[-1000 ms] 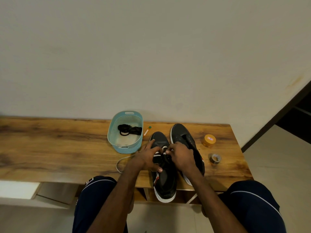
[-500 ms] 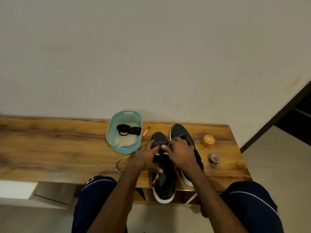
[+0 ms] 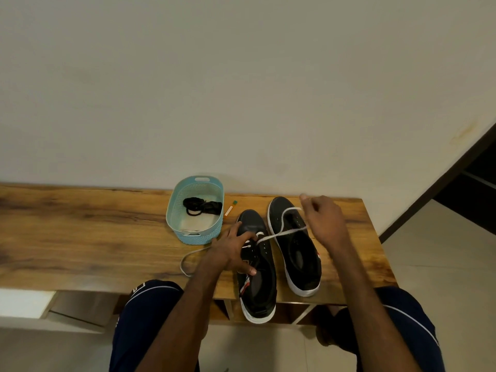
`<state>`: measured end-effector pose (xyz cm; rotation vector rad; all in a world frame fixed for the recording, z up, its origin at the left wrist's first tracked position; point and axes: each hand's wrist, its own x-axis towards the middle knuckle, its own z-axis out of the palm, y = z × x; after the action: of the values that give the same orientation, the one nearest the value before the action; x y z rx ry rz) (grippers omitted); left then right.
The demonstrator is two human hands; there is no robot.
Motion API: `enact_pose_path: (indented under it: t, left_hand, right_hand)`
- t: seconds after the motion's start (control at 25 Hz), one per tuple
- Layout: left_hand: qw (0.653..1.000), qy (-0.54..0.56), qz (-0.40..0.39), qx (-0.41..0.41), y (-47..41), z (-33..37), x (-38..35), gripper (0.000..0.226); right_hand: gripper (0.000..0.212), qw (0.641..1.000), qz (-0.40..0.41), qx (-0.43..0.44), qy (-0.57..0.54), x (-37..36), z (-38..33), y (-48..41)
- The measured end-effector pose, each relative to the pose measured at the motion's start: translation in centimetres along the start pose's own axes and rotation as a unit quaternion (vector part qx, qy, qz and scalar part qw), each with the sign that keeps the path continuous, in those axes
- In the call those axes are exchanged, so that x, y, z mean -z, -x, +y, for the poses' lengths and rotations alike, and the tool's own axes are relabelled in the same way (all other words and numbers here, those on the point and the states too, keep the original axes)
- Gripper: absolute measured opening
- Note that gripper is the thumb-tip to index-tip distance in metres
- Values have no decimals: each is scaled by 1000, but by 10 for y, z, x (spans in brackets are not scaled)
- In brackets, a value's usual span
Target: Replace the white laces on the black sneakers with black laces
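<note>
Two black sneakers with white soles lie side by side on the wooden table (image 3: 80,237). My left hand (image 3: 233,248) presses down on the left sneaker (image 3: 259,285) over its eyelets. My right hand (image 3: 322,221) is raised above the right sneaker (image 3: 298,253), pinching the white lace (image 3: 281,232), which stretches in a loop from the left sneaker's eyelets. The lace's other end trails in a curve on the table (image 3: 188,260) left of my left hand. Coiled black laces (image 3: 202,206) rest inside a light blue basket (image 3: 185,226).
A small orange and green stick (image 3: 231,207) lies between the basket and the sneakers. The table backs onto a pale wall. My knees in dark shorts sit below the table's front edge. The left sneaker's heel overhangs that edge.
My right hand has moved up and to the right, drawing the white lace out of the left sneaker's eyelets. My left hand stays on that sneaker.
</note>
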<state>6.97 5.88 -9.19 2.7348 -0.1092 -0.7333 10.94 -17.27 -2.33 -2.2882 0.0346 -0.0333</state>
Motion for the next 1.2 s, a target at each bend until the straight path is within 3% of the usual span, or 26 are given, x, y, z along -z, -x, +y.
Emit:
enact_pose_path:
  t: [0.04,0.08,0.24,0.36,0.48,0.56,0.68,0.76,0.84,0.96,1.08,1.2]
  left_hand:
    - [1000,-1,-1,-1,0,1,0,92]
    - [1000,-1,0,-2,0,1,-1,92]
    - [1000,-4,4,1,1,0,-4,102]
    - [1000,2,4,-1,3,-2,-3,105]
    - [1000,3,4,0,3,-2,0,102]
    - [1000,17,6,-4,3,-1,1,94]
    - [996,90,7,-20,3,-3,1,83]
    - [991,129,24,-25,3,-1,-1,75]
    - [988,145,43,-24,4,3,-3,69]
    - [986,163,37,-22,3,4,-4,69]
    - [983,180,36,-21,1,2,-1,68]
    - [989,138,51,-26,-3,5,-2,52]
  right_hand:
    - [36,986,2,10,165,-10,6,1]
    - [32,973,-19,28,226,-22,7,5]
    - [41,958,-150,134,204,-81,1,30]
    - [42,945,-142,132,263,-101,2,38]
    - [26,940,-135,116,291,-97,-3,32]
    - [18,959,-104,97,247,-86,-3,23]
    - [19,999,23,19,32,-61,-4,15]
    - [20,995,95,17,4,-53,-4,11]
    - [16,994,106,19,-5,-57,-3,13]
    - [9,998,41,35,22,-75,1,26]
    - [26,983,-79,71,150,-93,7,36]
    - [30,961,-149,92,214,-99,10,41]
